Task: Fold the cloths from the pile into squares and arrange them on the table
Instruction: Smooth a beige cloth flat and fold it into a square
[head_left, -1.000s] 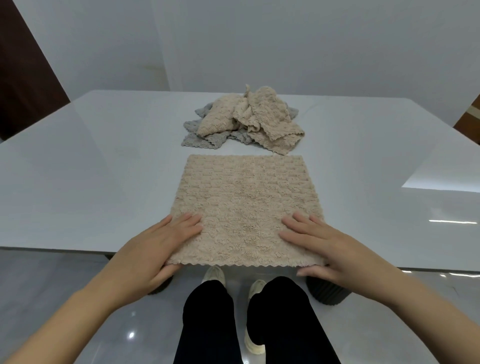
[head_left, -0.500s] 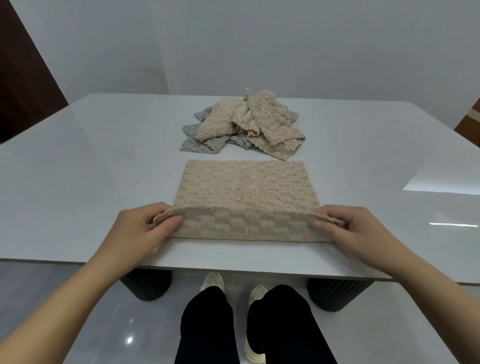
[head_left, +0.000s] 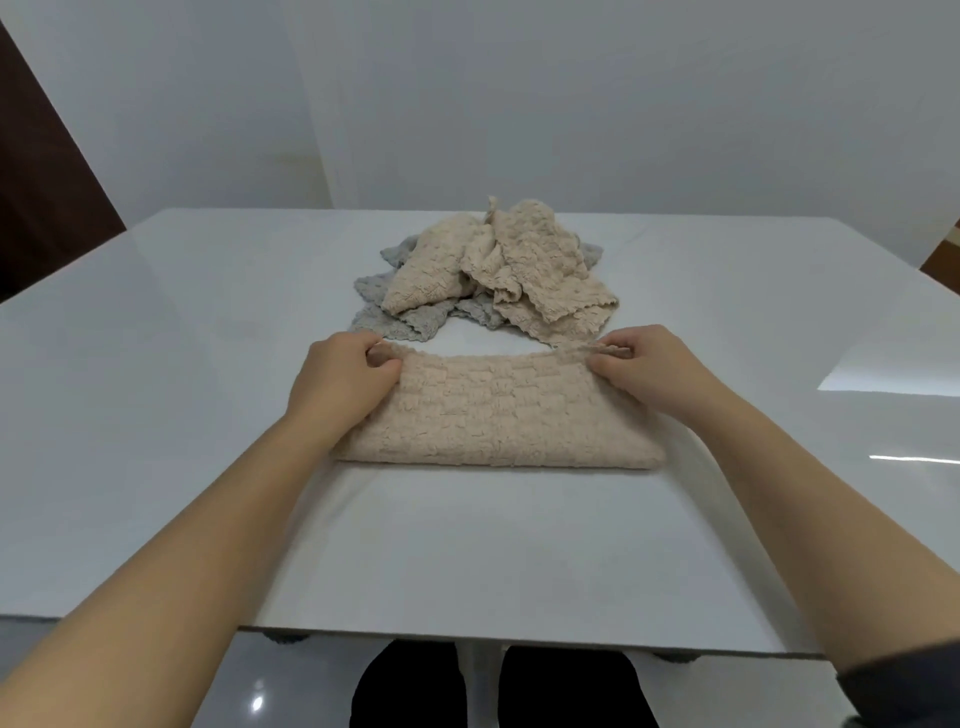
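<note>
Glossy white counter (head_left: 156, 415) spans the view. Below its near edge, at 6 o'clock, two dark-trousered legs (head_left: 405, 686) stand on a grey floor (head_left: 291, 675). Both bare forearms extend forward across the counter and converge toward its centre.

Left hand (head_left: 340, 382): knuckles up, fingers curled, grip clamped on the far left corner of the beige cloth (head_left: 498, 421). Right hand (head_left: 652, 371): mirrored pose, grip pinched on the far right corner.

The beige cloth lies at the counter's centre, folded in half into a wide rectangle. Its fold line runs along the near side, toward 6 o'clock. The held edge lies toward 12 o'clock and dips slightly between the two grips.

Just beyond the hands, at 12 o'clock, sits the pile (head_left: 493, 270): crumpled beige pieces on top of grey cloths (head_left: 395, 325). The right hand lies just beside the pile's near beige edge.

A plain white wall (head_left: 571, 104) closes the view, with a dark panel (head_left: 41, 197) at 10 o'clock.
</note>
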